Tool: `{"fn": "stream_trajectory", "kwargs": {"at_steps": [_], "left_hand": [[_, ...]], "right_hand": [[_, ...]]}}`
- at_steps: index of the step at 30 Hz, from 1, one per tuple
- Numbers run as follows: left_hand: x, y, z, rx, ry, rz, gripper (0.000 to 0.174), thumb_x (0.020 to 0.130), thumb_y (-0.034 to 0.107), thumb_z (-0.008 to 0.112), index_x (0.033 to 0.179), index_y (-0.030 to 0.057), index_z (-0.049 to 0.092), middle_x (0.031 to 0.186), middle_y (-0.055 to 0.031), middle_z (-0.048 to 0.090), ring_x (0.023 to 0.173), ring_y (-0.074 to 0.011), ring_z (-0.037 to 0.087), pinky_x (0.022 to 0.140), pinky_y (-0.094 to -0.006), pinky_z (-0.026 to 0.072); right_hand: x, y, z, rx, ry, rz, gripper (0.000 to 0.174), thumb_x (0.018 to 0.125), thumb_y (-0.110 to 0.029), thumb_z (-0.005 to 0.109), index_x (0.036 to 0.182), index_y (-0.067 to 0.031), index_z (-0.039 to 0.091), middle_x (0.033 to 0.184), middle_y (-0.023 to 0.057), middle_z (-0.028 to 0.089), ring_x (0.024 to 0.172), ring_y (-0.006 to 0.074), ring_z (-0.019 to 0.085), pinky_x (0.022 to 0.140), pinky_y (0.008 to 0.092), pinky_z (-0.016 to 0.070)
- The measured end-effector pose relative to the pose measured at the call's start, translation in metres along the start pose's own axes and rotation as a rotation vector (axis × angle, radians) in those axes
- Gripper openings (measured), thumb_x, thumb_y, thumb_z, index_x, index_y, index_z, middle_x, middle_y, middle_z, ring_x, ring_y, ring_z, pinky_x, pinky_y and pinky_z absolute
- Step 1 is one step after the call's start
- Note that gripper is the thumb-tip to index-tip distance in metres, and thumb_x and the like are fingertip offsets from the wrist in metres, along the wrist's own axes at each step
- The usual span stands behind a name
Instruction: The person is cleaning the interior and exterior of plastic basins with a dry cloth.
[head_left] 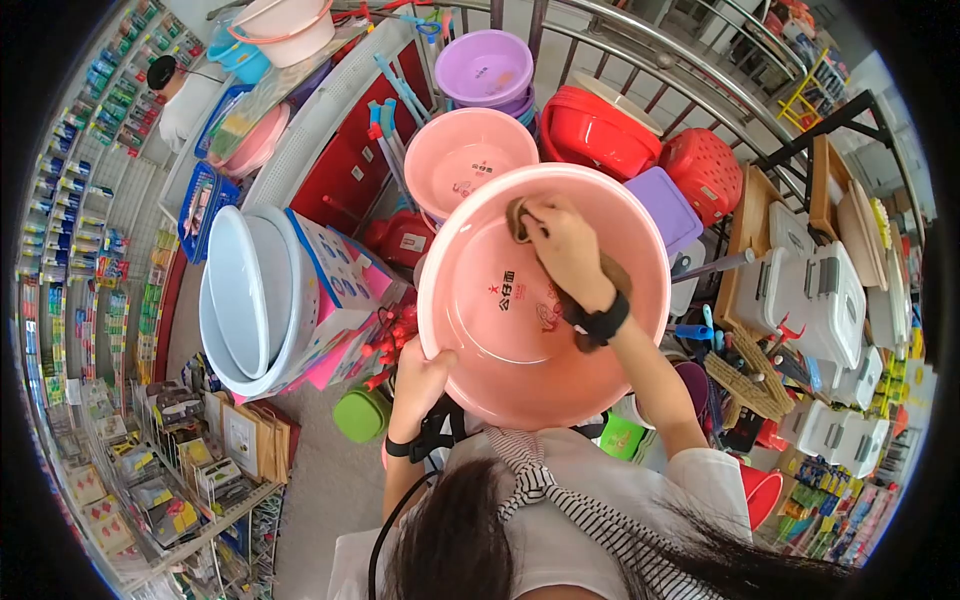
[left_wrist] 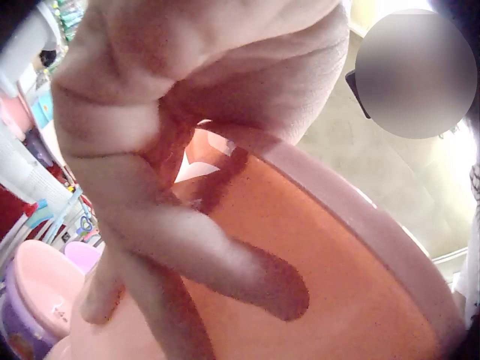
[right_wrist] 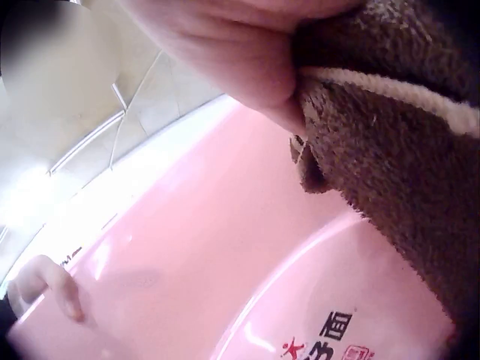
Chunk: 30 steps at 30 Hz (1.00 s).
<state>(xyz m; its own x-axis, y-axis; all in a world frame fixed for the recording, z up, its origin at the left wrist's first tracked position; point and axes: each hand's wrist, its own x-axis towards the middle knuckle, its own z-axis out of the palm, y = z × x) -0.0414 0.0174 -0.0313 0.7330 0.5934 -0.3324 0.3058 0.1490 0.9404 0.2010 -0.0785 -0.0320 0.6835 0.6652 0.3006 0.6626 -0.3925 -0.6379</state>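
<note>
Shelves (head_left: 140,190) of little packets fill one side of this packed shop, well off to the left of the big pink basin (head_left: 455,270), and a metal railing (head_left: 665,60) runs beyond the basin's far side. That basin is the star here: right up in front of the person's white top (head_left: 590,475), mouth up, printed lettering (head_left: 507,291) on its bottom. Can't tell what it's propped on, tbh.

Left hand (head_left: 423,375) grips the basin's near-left rim, thumb over the inside and fingers spread along the outside. Right hand (head_left: 565,240) is inside the basin, fingers bunched around a brown cloth (right_wrist: 405,180) by the far part of the wall, loose end hanging toward the basin's right side.

Neighbours: smaller pink basin (head_left: 470,150) just past the big one, purple basin (head_left: 485,65) behind that, pale blue basins (head_left: 235,290) off to its left, storage boxes (head_left: 825,310) off to its right.

My read: it's the wiping step, and I can't say how much of the wall is done. Next move probably calls for sliding the cloth along the curve with even pressure while the left hand braces the rim, maybe turning the basin a bit to reach other spots.
</note>
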Motion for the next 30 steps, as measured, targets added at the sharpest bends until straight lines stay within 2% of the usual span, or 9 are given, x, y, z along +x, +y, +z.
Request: {"fn": "stream_trajectory", "kwargs": {"at_steps": [6,10,12,13,18,20,22,25,30], "left_hand": [[0.003,-0.012,-0.002,0.071,0.016,0.003,0.027,0.070,0.003,0.052,0.094,-0.0051,0.062,0.074,-0.0095,0.064,0.068,-0.0145,0.059,0.066,-0.0292,0.0462],[0.003,-0.017,-0.004,0.087,0.038,-0.040,0.028,0.069,0.004,0.052,0.094,-0.0051,0.063,0.073,-0.0111,0.065,0.068,-0.0160,0.061,0.066,-0.0303,0.0463],[0.002,-0.019,-0.004,0.075,0.066,-0.034,0.027,0.069,0.004,0.052,0.093,-0.0053,0.063,0.072,-0.0111,0.065,0.068,-0.0161,0.061,0.065,-0.0300,0.0463],[0.000,-0.020,-0.005,0.062,0.087,-0.029,0.027,0.069,0.004,0.052,0.092,-0.0055,0.063,0.072,-0.0111,0.065,0.067,-0.0161,0.061,0.065,-0.0297,0.0463],[0.001,-0.017,-0.008,0.032,0.053,-0.087,0.026,0.070,0.004,0.052,0.091,-0.0055,0.064,0.071,-0.0097,0.065,0.058,-0.0151,0.060,0.055,-0.0289,0.0461],[0.007,-0.026,-0.007,0.009,0.036,-0.082,0.026,0.070,0.004,0.052,0.091,-0.0054,0.064,0.071,-0.0090,0.065,0.055,-0.0147,0.059,0.051,-0.0287,0.0457],[0.011,-0.036,-0.004,-0.044,0.067,0.058,0.026,0.071,0.004,0.052,0.092,-0.0049,0.064,0.070,-0.0072,0.064,0.053,-0.0140,0.058,0.047,-0.0285,0.0446],[0.008,-0.014,-0.005,-0.018,0.053,-0.074,0.026,0.071,0.005,0.052,0.092,-0.0045,0.064,0.071,-0.0060,0.063,0.058,-0.0133,0.058,0.050,-0.0276,0.0452],[0.013,-0.036,-0.011,-0.027,0.099,-0.022,0.022,0.072,0.006,0.053,0.089,-0.0030,0.063,0.067,-0.0057,0.061,0.050,-0.0134,0.056,0.043,-0.0261,0.0437]], "right_hand": [[-0.022,0.015,0.059,-0.079,-0.162,-0.047,0.031,0.085,-0.019,0.060,0.112,-0.0031,0.059,0.094,0.0172,0.058,0.084,0.0345,0.060,0.070,0.0422,0.0490],[-0.039,0.023,0.086,-0.335,-0.270,0.029,0.038,0.084,-0.024,0.061,0.119,-0.0100,0.055,0.091,0.0171,0.060,0.080,0.0319,0.062,0.062,0.0422,0.0513],[-0.036,0.035,0.087,-0.458,-0.326,0.011,0.032,0.082,-0.022,0.061,0.112,-0.0115,0.054,0.087,0.0149,0.062,0.073,0.0283,0.066,0.060,0.0377,0.0530],[-0.036,0.037,0.084,-0.504,-0.270,0.110,0.022,0.085,-0.021,0.058,0.106,-0.0165,0.062,0.075,0.0110,0.064,0.070,0.0304,0.064,0.061,0.0415,0.0513],[-0.030,0.046,0.078,-0.378,-0.209,0.169,0.012,0.084,-0.017,0.058,0.089,-0.0124,0.068,0.075,0.0133,0.065,0.069,0.0297,0.064,0.061,0.0417,0.0511],[-0.033,0.039,0.089,-0.184,-0.229,0.072,0.015,0.084,-0.017,0.057,0.095,-0.0128,0.067,0.075,0.0118,0.064,0.070,0.0304,0.063,0.062,0.0424,0.0506],[-0.037,0.013,0.092,-0.085,-0.338,0.003,0.022,0.082,-0.017,0.057,0.102,-0.0152,0.063,0.077,0.0110,0.061,0.072,0.0309,0.061,0.066,0.0441,0.0483],[-0.063,-0.008,0.108,-0.035,-0.467,-0.243,0.018,0.079,-0.019,0.058,0.095,-0.0124,0.061,0.072,0.0106,0.057,0.067,0.0316,0.060,0.060,0.0438,0.0476],[-0.091,-0.006,0.102,-0.016,-0.705,-0.468,0.012,0.077,-0.020,0.058,0.085,-0.0106,0.060,0.068,0.0119,0.060,0.061,0.0308,0.062,0.056,0.0436,0.0479]]}}
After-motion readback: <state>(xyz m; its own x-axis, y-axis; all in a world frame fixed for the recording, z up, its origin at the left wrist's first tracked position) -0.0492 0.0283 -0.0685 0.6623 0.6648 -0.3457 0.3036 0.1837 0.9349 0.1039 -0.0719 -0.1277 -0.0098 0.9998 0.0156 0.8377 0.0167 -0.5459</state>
